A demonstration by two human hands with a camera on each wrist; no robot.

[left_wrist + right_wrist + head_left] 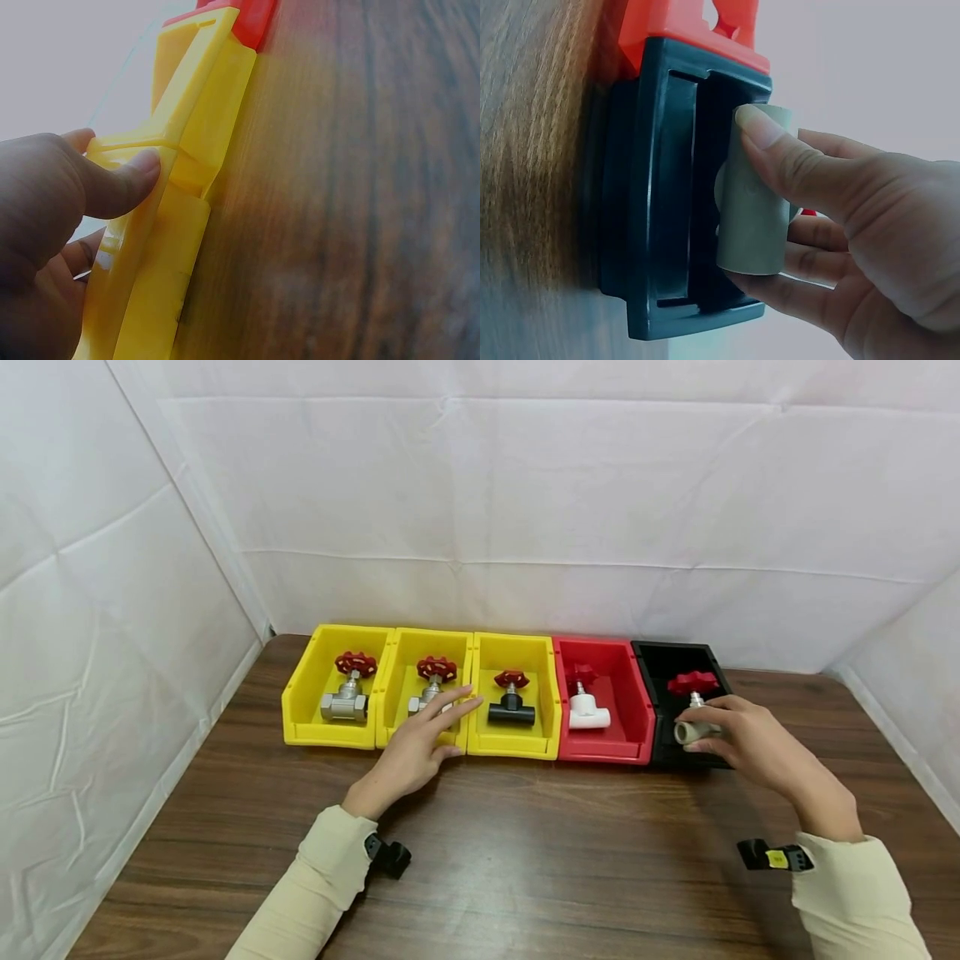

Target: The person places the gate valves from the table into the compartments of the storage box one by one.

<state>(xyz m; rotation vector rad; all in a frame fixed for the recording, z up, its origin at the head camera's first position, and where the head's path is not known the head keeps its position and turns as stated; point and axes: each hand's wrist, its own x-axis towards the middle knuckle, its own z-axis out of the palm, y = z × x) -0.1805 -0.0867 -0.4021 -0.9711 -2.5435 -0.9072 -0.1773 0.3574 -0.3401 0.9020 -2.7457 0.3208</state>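
Note:
My right hand (750,739) grips a valve with a grey-green pipe body (754,199) and a red handwheel (692,683), over the black bin (641,210). In the right wrist view the thumb lies along the pipe body, the other fingers behind it. My left hand (416,747) reaches over the wall between two yellow bins, fingers extended. Its thumb (142,169) rests on the front rim of the yellow bin (161,255). Partly under that hand lies a silver valve with a red wheel (437,669); a black valve (512,712) lies just right of its fingertips.
A red bin (606,752) with a white valve (588,714) stands beside the black bin. At the row's left end, a yellow bin (330,737) holds another silver valve (345,703). White sheeting (480,485) rises behind the brown wooden table (540,860).

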